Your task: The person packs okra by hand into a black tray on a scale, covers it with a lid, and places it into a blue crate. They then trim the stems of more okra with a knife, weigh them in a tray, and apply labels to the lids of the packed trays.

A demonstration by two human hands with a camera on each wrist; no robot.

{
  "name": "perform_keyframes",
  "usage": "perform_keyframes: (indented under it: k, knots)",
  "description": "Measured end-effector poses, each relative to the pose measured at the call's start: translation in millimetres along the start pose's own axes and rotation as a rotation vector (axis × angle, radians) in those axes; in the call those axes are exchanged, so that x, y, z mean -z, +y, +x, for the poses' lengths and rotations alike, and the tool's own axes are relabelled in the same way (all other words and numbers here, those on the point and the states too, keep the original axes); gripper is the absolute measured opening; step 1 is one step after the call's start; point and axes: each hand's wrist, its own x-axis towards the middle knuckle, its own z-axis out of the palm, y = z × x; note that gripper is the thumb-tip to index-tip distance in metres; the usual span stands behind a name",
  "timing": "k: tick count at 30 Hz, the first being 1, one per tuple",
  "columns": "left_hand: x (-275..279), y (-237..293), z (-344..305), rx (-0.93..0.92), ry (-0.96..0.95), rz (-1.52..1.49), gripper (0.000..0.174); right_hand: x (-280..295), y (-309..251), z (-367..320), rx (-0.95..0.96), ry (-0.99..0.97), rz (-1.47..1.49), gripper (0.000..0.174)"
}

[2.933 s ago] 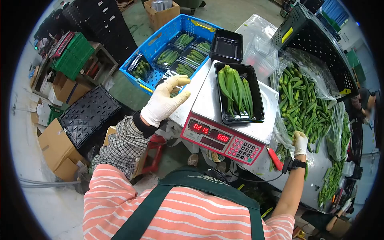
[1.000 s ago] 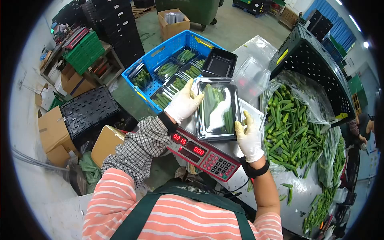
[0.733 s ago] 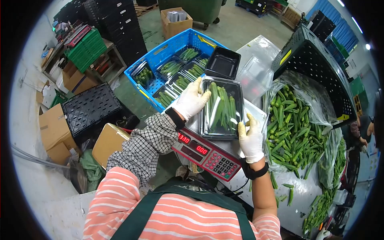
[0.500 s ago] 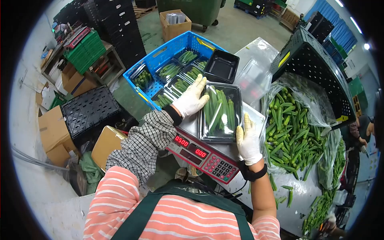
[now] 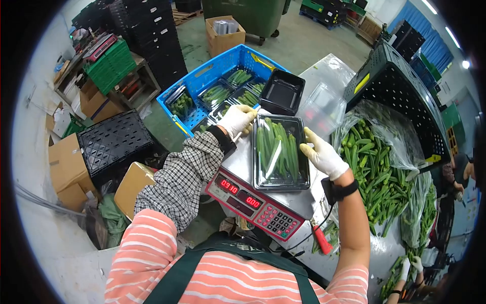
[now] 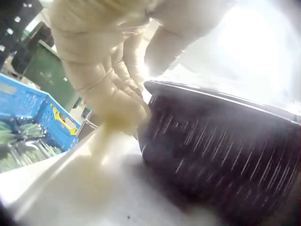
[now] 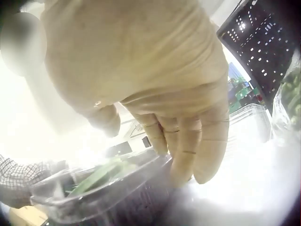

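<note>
A black tray of okra under a clear lid point(image 5: 278, 152) sits on the metal plate of a red scale point(image 5: 253, 205) with lit digits. At its far left corner my gloved left hand point(image 5: 237, 120) pinches the rim. The left wrist view shows the thumb over the lid's edge and the curled fingers point(image 6: 120, 101) against the black side wall. My gloved right hand point(image 5: 325, 154) is at the far right side. In the right wrist view its fairly straight fingers point(image 7: 209, 146) reach down beside the tray's edge, with the thumb apart above the lid.
A blue crate point(image 5: 200, 73) with packed okra trays stands at the back left. Empty black trays point(image 5: 283, 91) and clear lids point(image 5: 322, 109) lie behind the scale. Loose okra point(image 5: 374, 167) heaps on the right by a tipped black crate point(image 5: 395, 91). A red-handled tool point(image 5: 322, 239) lies in front.
The tray stood uncovered at first; a clear lid now covers it. My left hand has closed at its far left corner, and the right hand has slid away along the right side. The scale digits changed.
</note>
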Motion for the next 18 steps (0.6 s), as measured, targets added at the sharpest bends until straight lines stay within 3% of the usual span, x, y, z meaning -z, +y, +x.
perform_keyframes:
  k: [2,6,7,8,10,12,18]
  knots:
    - [0.4,0.2,1.9,0.080,-0.007,0.040,0.019,-3.5,4.3,23.2,0.044,0.002,-0.097,0.066]
    - [6.0,-1.5,11.0,0.234,-0.072,-0.064,0.017,1.7,-5.8,32.3,-0.057,-0.084,-0.181,0.070]
    - [6.8,-6.4,12.5,0.264,-0.136,-0.183,0.017,-6.0,15.6,34.8,0.082,0.018,-0.216,0.064]
    - [7.3,-9.4,13.9,0.289,-0.199,-0.302,0.017,2.7,14.9,35.6,0.084,0.013,-0.217,0.064]
    - [8.2,-6.2,11.7,0.299,-0.210,-0.317,0.017,26.0,5.9,46.7,-0.205,-0.209,0.148,0.052]
    - [7.2,2.1,3.5,0.303,-0.214,-0.281,0.017,21.7,18.8,65.4,-0.238,-0.032,0.396,0.036]
    - [3.0,0.3,-2.5,0.319,-0.191,-0.228,0.014,0.2,47.3,97.8,-0.390,-0.129,0.497,0.023]
